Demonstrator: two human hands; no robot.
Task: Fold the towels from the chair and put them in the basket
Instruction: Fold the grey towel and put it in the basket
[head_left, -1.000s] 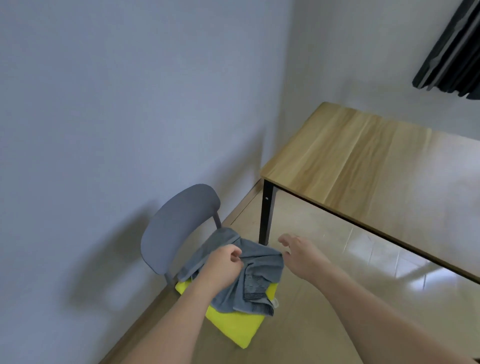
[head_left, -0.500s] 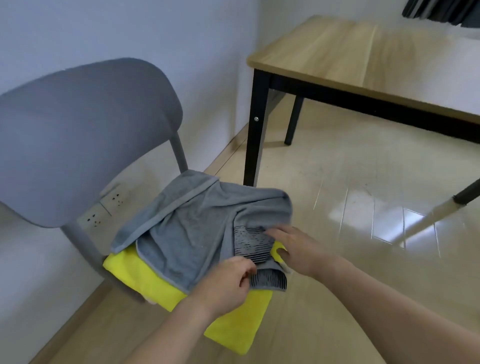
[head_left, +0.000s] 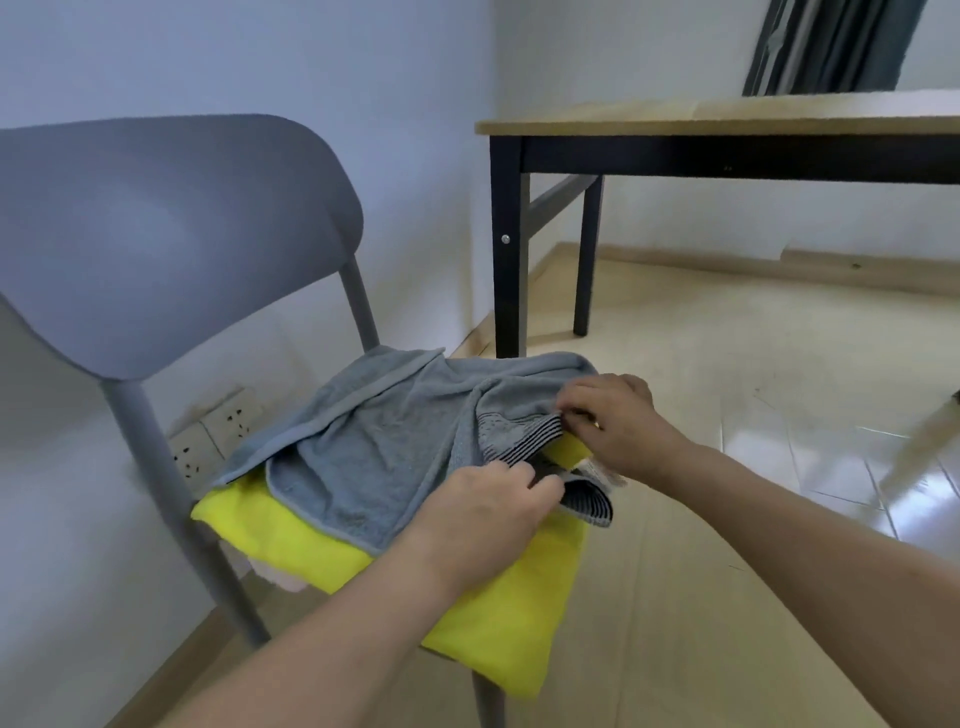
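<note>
Both grips, left hand (head_left: 483, 512) and right hand (head_left: 621, 423), on gray towel (head_left: 384, 447)

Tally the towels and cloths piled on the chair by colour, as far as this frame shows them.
Grey towel, pinched by the left hand and right hand: 1
Yellow towel: 1
Pale cloth peeking out beneath, kind unclear: 1
Total: 3 on the grey chair
</note>
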